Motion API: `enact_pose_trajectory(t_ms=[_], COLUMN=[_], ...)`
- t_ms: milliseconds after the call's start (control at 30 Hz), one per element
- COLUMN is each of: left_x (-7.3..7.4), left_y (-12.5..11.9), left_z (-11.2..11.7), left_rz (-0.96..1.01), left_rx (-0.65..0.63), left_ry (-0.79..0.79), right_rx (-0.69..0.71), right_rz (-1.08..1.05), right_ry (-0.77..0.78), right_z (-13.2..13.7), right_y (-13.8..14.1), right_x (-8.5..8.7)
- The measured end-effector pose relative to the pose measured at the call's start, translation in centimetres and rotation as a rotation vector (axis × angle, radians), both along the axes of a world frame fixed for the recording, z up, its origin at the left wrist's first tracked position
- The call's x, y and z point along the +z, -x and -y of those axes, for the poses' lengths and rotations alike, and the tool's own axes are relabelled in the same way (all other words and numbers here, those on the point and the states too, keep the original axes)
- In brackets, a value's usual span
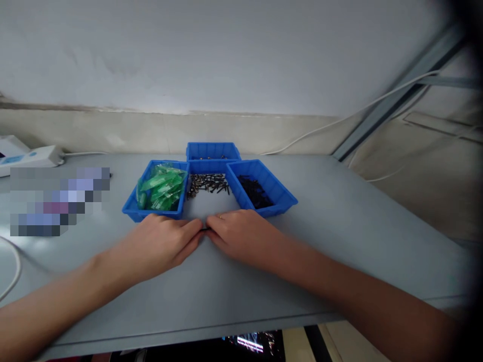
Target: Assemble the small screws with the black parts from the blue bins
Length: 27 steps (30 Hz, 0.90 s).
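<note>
My left hand [166, 241] and my right hand [241, 234] meet low over the grey table, in front of the blue bins. Both are closed, fingertips pinched on a thin dark piece [205, 230] that spans the small gap between them. Most of that piece is hidden by the fingers, so its kind does not show. Beyond the hands lies a loose pile of small dark and metallic screw-like parts [209, 183]. The left blue bin [132, 213] holds green plastic packets [164, 186]. Black slender parts [254, 191] fill the bottom of the right blue bin [281, 193].
A third blue bin [213, 151] with a few small parts stands at the back. On the left are a white power strip [32, 157], a pixelated patch and a white cable [17, 266]. A metal shelf post [396, 95] rises at the right. The table's front edge runs below my hands.
</note>
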<state>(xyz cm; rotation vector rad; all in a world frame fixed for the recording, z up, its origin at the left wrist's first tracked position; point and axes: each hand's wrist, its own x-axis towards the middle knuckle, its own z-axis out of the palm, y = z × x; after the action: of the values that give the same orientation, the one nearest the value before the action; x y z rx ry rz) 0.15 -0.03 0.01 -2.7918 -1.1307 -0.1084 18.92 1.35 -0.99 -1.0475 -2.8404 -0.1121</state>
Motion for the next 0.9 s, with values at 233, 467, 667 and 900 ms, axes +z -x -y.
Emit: enact_pose_trajectory(t_ms=[233, 467, 667, 900], left_x=[0.1, -0.1, -0.1, -0.2], left_y=[-0.1, -0.2, -0.1, -0.1], left_z=[0.0, -0.1, -0.2, -0.1], left_rz=[-0.083, -0.073, -0.046, -0.036], left_rx=[0.043, 0.05, 0.031, 0.054], left_ry=[0.03, 0.045, 0.054, 0.033], right_rx=[-0.06, -0.071, -0.042, -0.028], right_rz=[-0.042, -0.18, -0.229, -0.034], right_ry=[0.02, 0.266, 0.305, 0.045], right_z=[0.2, 0.1, 0.4, 0.1], right_y=[0.3, 0.3, 0.5, 0.2], right_x=[0.7, 0.9, 1.9, 1.1])
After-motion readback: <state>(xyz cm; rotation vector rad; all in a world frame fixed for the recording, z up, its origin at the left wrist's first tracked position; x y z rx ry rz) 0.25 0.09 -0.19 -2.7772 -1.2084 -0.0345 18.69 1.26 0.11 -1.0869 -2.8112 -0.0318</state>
